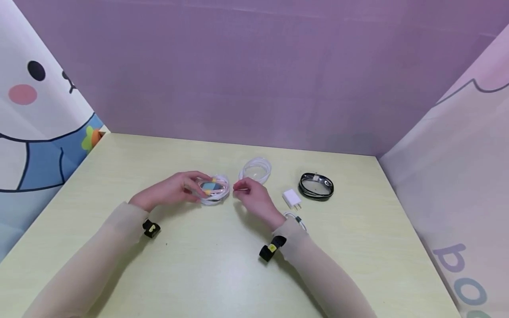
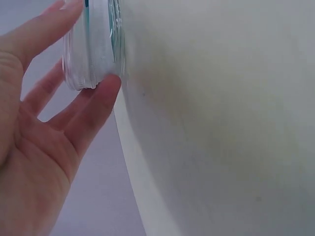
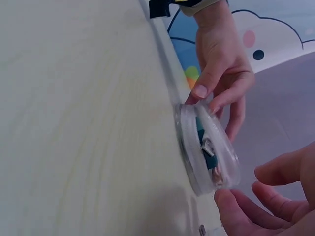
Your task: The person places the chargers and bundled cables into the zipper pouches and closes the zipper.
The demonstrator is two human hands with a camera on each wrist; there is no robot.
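A small round clear pouch (image 1: 214, 189) with a white zipper stands tilted on its edge in the right wrist view, its zipper side parted. Inside show something teal and a small metallic piece. My left hand (image 1: 184, 187) grips the pouch from its left side, thumb on one face and fingers on the other, as the pouch (image 2: 93, 49) in the left wrist view also shows. My right hand (image 1: 256, 198) is at the pouch's other end, fingers loosely bent and spread from the thumb. One fingertip (image 3: 224, 196) comes right up to the zipper's end.
Behind my right hand lies a round, whitish ring-shaped item (image 1: 256, 169). To the right are a white charger plug (image 1: 292, 198) and a round black-rimmed item (image 1: 316, 187). A white cable (image 1: 295, 217) with a dark tie is partly hidden by my right wrist. A purple cloth (image 1: 254, 79) hangs behind the table.
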